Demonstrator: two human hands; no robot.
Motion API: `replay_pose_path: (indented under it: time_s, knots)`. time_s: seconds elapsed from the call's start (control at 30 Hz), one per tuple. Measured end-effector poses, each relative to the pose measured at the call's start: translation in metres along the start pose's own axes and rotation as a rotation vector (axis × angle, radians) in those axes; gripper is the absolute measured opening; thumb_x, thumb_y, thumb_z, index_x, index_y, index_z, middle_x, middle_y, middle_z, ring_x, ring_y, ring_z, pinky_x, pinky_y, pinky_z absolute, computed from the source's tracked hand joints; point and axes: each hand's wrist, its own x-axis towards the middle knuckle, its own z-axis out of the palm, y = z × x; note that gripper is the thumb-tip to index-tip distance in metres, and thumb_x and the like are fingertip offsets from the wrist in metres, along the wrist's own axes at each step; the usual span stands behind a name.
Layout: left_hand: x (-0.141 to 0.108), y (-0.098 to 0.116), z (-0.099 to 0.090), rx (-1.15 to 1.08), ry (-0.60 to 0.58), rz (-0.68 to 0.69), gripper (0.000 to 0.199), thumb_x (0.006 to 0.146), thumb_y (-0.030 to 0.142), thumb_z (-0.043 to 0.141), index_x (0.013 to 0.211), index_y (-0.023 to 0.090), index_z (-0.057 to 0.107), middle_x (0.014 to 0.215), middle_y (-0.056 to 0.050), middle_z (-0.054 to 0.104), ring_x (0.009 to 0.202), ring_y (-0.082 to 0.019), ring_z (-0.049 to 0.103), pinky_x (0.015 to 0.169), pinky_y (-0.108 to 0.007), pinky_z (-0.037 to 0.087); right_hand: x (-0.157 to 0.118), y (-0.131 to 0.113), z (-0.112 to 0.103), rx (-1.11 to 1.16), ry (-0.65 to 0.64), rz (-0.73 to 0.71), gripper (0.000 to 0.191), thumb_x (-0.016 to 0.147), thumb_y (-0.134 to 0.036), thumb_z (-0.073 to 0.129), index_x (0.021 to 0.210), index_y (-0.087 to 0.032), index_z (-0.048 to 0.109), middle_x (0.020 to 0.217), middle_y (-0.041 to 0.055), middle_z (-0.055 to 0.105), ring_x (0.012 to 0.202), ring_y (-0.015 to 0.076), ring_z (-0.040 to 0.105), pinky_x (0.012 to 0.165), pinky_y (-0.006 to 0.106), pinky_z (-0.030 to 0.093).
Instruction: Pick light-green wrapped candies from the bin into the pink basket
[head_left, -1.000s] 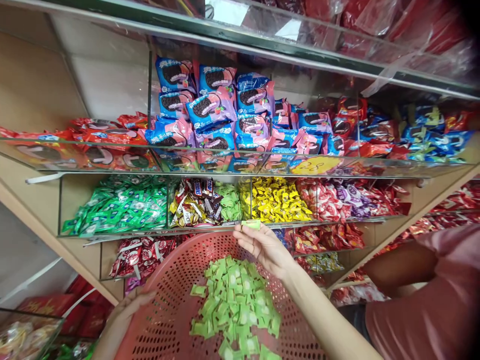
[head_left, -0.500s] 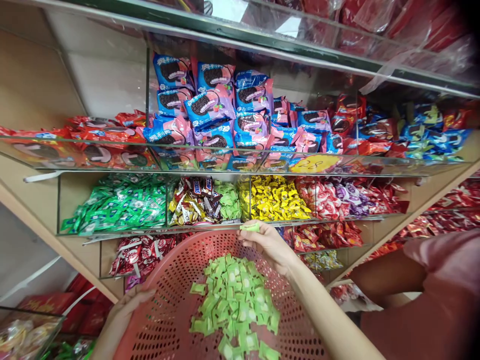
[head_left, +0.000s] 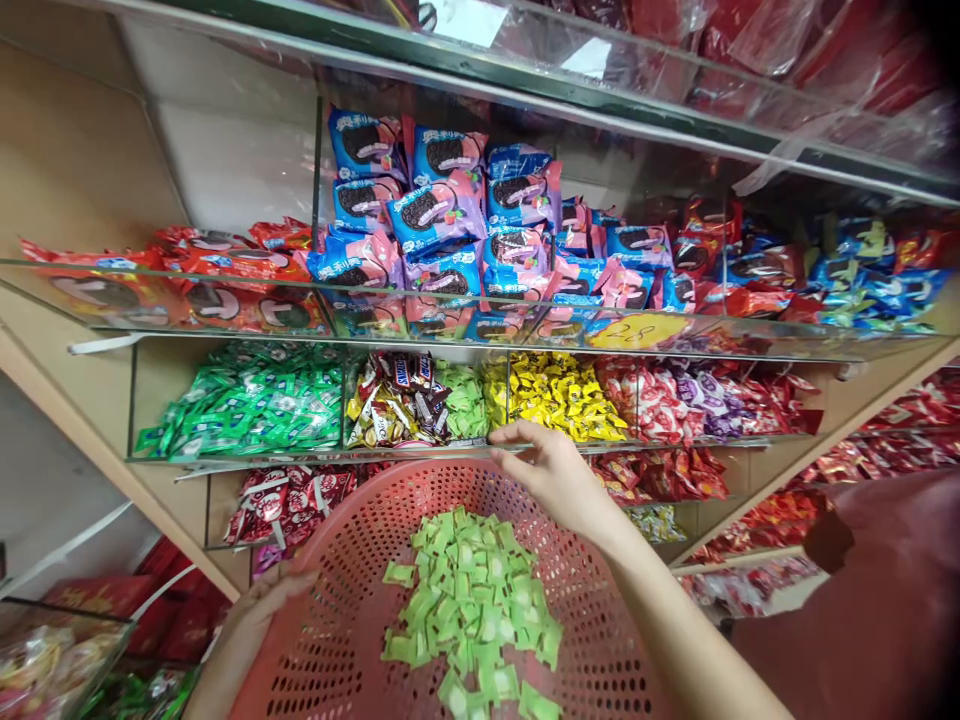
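Observation:
A red perforated plastic basket point(head_left: 322, 580) is tilted toward me, low in the view. Small light-green wrapped candies point(head_left: 480, 590) lie heaped inside it. My left hand point(head_left: 259, 615) grips the basket's left rim, its fingertips over the edge. My right hand point(head_left: 555, 475) hovers above the far rim, in front of the shelf edge. Its thumb and forefinger are apart, and no candy shows between them. Just beyond these fingers, similar green candies point(head_left: 465, 400) sit in a glass-fronted shelf compartment, between chocolate bars point(head_left: 412, 375) and yellow-wrapped candies point(head_left: 559, 395).
Green packets point(head_left: 255, 400) fill the compartment at left. Blue-and-pink cookie packs point(head_left: 439, 210) are stacked on the shelf above, behind a glass front with a yellow price tag point(head_left: 637, 330). Red candy bags point(head_left: 289, 505) sit below. Another person in pink point(head_left: 877, 600) stands close at right.
The light-green candy pinched in my right hand is gone from the fingers, which have parted. The view has shifted slightly left. The person at right has moved an arm back.

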Motion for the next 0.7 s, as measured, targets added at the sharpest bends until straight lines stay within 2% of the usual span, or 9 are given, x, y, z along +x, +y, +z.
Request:
replay_pose_path:
  time_s: [0.1,0.17,0.23,0.33,0.43,0.5,0.57,0.7]
  knots:
    - [0.006,-0.003,0.0,0.005,-0.033,-0.007,0.013,0.051,0.003,0.071,0.059,0.013,0.069,0.061,-0.004,0.07,0.066,-0.022,0.065,0.056,-0.022,0.049,0.032,-0.016,0.005,-0.368,-0.058,-0.039,0.016,0.082,-0.021,0.052,0.092,-0.018,0.064,0.088,0.0072,0.068,0.08,0.0189,0.062,0.072,0.03,0.044]
    - [0.008,-0.004,-0.002,0.003,-0.031,-0.006,0.014,0.051,0.003,0.071,0.058,0.015,0.068,0.061,-0.002,0.069,0.067,-0.022,0.064,0.056,-0.023,0.049,0.055,-0.022,0.015,-0.623,-0.173,0.014,0.02,0.082,-0.015,0.05,0.096,-0.017,0.064,0.094,0.0108,0.068,0.088,0.021,0.063,0.074,0.029,0.044]
    - [0.009,-0.005,-0.003,-0.003,-0.025,-0.006,0.015,0.051,0.004,0.072,0.06,0.016,0.068,0.061,0.0,0.069,0.067,-0.022,0.064,0.055,-0.024,0.049,0.074,-0.023,0.029,-0.723,-0.208,0.073,0.024,0.08,-0.008,0.049,0.098,-0.014,0.065,0.1,0.0164,0.066,0.094,0.0254,0.062,0.075,0.031,0.045]
    - [0.009,-0.005,-0.004,-0.012,-0.011,-0.015,0.016,0.053,0.003,0.073,0.062,0.014,0.067,0.061,0.002,0.068,0.065,-0.019,0.064,0.055,-0.023,0.048,0.093,-0.018,0.05,-0.78,-0.23,0.153,0.034,0.08,0.0,0.043,0.103,-0.012,0.065,0.104,0.0199,0.065,0.098,0.0271,0.063,0.076,0.033,0.047]
    - [0.004,-0.002,0.0,-0.015,-0.019,-0.045,0.003,0.071,0.012,0.067,0.072,0.012,0.065,0.069,0.001,0.066,0.065,-0.015,0.062,0.059,-0.027,0.05,0.102,-0.01,0.066,-0.808,-0.273,0.224,0.037,0.082,0.002,0.039,0.104,-0.011,0.065,0.104,0.0203,0.066,0.097,0.0268,0.063,0.076,0.034,0.05]
    - [-0.004,0.0,0.005,-0.027,-0.025,-0.051,0.014,0.081,0.023,0.058,0.088,0.012,0.063,0.084,-0.003,0.065,0.072,-0.015,0.062,0.064,-0.032,0.051,0.106,-0.005,0.072,-0.814,-0.292,0.255,0.038,0.083,0.002,0.037,0.106,-0.01,0.065,0.106,0.0204,0.065,0.098,0.0271,0.063,0.075,0.035,0.051]
    - [-0.015,0.002,0.01,-0.046,-0.002,-0.032,0.025,0.083,0.03,0.055,0.102,0.013,0.06,0.098,-0.005,0.063,0.081,-0.018,0.062,0.067,-0.035,0.052,0.108,-0.002,0.074,-0.816,-0.303,0.274,0.038,0.083,0.002,0.038,0.107,-0.01,0.064,0.108,0.0206,0.065,0.099,0.0269,0.063,0.075,0.035,0.051]
    - [-0.033,0.003,0.017,-0.073,0.051,0.016,0.03,0.083,0.031,0.055,0.108,0.015,0.058,0.104,-0.006,0.061,0.085,-0.02,0.061,0.069,-0.037,0.051,0.107,-0.004,0.072,-0.825,-0.298,0.279,0.036,0.08,0.001,0.042,0.106,-0.01,0.064,0.106,0.0218,0.065,0.098,0.0276,0.063,0.075,0.036,0.05]
